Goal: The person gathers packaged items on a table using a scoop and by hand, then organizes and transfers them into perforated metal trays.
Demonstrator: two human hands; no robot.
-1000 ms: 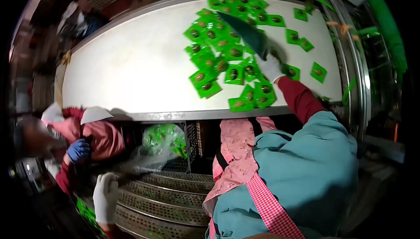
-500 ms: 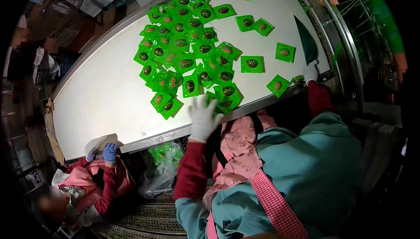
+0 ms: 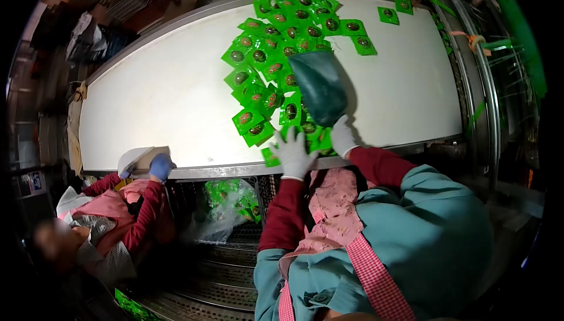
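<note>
Many small green packets [image 3: 258, 56] lie in a heap on the white table [image 3: 164, 86], some overlapping. My right hand [image 3: 342, 136], in a white glove, grips the near end of a dark green scoop-like sheet [image 3: 320, 86], which stands over the right side of the heap and covers part of it. My left hand [image 3: 292, 153], also gloved in white, is spread with fingers apart over the packets at the table's near edge. A few loose packets [image 3: 364, 45] lie to the right of the heap.
At the left, a co-worker [image 3: 129, 203] with blue gloves holds a white curved sheet [image 3: 141, 158] at the table edge. Below the table are a crate with a clear bag [image 3: 226, 209] of green packets and perforated metal steps [image 3: 235, 274]. Metal rails [image 3: 490, 98] run along the right.
My right hand has brought the dark sheet leftward from the table's right end to the heap. Some stray packets have moved left with it. My left hand stays spread by the near edge.
</note>
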